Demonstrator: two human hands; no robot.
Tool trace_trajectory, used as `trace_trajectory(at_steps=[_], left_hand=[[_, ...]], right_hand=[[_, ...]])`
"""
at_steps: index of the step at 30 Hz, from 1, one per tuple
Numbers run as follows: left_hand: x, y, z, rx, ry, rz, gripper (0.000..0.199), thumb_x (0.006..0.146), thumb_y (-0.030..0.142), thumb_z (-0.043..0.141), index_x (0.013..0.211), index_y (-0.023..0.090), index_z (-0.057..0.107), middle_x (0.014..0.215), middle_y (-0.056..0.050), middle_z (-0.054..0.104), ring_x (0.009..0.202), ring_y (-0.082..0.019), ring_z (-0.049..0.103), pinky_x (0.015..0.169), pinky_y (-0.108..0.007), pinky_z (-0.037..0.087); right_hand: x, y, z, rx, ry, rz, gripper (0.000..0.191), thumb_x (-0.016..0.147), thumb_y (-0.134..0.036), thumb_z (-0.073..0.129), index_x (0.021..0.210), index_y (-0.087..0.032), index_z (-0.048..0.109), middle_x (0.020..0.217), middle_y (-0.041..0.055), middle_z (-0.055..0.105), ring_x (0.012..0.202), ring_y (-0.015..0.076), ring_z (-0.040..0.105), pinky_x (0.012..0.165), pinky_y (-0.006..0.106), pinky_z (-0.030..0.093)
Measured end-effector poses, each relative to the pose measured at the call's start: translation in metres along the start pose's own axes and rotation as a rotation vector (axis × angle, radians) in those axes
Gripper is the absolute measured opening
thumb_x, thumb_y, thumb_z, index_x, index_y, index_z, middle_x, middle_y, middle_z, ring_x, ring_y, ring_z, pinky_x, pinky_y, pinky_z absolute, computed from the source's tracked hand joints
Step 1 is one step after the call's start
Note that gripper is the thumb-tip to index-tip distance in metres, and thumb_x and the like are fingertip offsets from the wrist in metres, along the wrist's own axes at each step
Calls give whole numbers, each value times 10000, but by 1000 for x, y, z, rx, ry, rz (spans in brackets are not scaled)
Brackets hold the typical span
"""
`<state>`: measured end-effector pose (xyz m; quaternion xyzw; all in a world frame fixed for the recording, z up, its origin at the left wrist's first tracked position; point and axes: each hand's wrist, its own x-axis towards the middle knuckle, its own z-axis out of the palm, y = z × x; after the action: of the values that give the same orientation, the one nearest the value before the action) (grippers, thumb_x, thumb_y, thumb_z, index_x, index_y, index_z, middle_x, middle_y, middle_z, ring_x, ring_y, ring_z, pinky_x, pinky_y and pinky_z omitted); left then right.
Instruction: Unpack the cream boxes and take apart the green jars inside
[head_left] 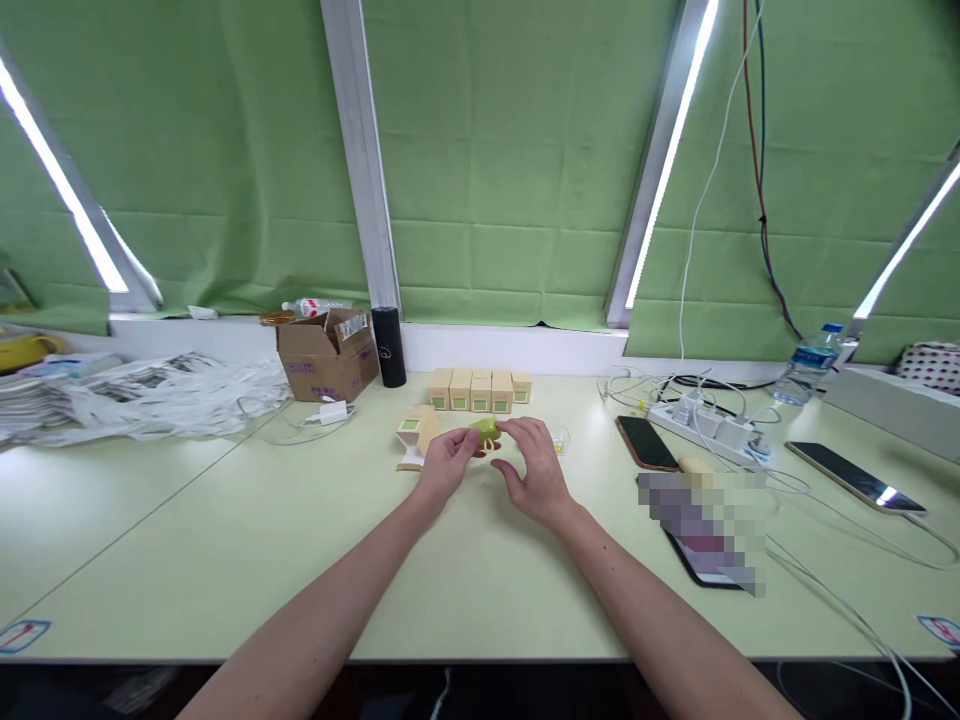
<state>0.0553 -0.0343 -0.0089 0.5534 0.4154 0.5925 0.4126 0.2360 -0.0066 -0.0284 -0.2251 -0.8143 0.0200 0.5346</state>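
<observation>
A small rounded green case (486,429) with a pale loop strap is held between the thumb and fingers of my left hand (448,458). My right hand (536,475) is at the case's right end, its fingertips close to or touching it. The thumb of that hand is spread away from the fingers. Just left of my left hand stands an opened kraft cardboard box (417,430) with its flap down. A small clear plastic piece (561,440) lies behind my right hand, partly hidden.
Several small closed kraft boxes (481,391) stand in a row behind my hands. At back left are a brown carton (328,362), a black tumbler (388,347) and white cable bundles (187,395). Rightward lie phones (646,443), a power strip (712,432) and a water bottle (810,365).
</observation>
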Motion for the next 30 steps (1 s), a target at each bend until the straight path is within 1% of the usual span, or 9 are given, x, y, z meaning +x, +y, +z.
trace_trajectory(at_steps=[4,8,12,15,19,23,26,28,30], left_hand=[[-1,-3,1,-9,-21,-93,758,803,830,621,900,92,768,848,-156,792,834,-303,782,894,-445,589],[-5,-4,3,3,-47,-125,783,825,849,565,862,93,769,855,-162,792,834,-283,770,904,-427,586],[-9,-4,7,30,-106,-141,784,856,850,509,835,111,770,819,-143,783,810,-258,746,845,-391,583],[-9,-5,8,60,-108,-122,749,889,822,483,784,130,750,772,-123,766,775,-243,723,788,-374,574],[-7,-7,5,192,-71,-13,596,955,676,498,748,159,709,763,-93,741,784,-232,706,763,-356,562],[-5,-8,0,361,44,161,244,896,403,667,1007,191,716,948,-67,730,831,-206,697,805,-355,570],[-7,-7,-2,453,107,299,261,872,268,689,1129,223,690,1040,-66,678,851,-180,678,840,-357,574],[-9,-6,-1,496,106,385,258,880,230,681,1138,235,688,1045,-62,650,853,-172,665,830,-348,573],[-10,-6,-1,523,102,431,236,889,218,679,1124,239,694,1033,-56,637,840,-167,657,813,-342,572]], right_hand=[[0,-3,2,11,14,-9,573,949,-204,645,1483,-293,457,1307,139,572,1228,328,543,1013,560,539],[0,-6,4,28,19,2,577,943,-222,669,1476,-293,459,1315,146,551,1250,335,544,1022,563,548],[1,-6,4,52,8,24,550,928,-146,620,1443,-278,480,1327,147,553,1272,329,543,1035,557,544],[2,-6,3,99,2,30,537,916,-106,581,1417,-273,486,1368,141,562,1312,315,533,1079,555,520],[3,-7,1,182,-3,66,522,899,-126,598,1389,-274,497,1330,121,611,1293,307,552,1086,549,512],[1,-7,0,175,-21,126,505,866,-161,636,1344,-280,523,1279,115,623,1245,317,556,1026,549,537],[0,-5,1,170,-38,174,493,875,-187,636,1346,-280,523,1292,121,611,1261,316,547,1016,542,543],[-1,-2,2,179,-43,189,482,889,-191,627,1352,-277,523,1309,122,607,1280,308,545,1049,539,526],[-2,0,2,191,-47,200,472,906,-199,619,1362,-271,521,1331,124,608,1290,299,552,1066,531,518]])
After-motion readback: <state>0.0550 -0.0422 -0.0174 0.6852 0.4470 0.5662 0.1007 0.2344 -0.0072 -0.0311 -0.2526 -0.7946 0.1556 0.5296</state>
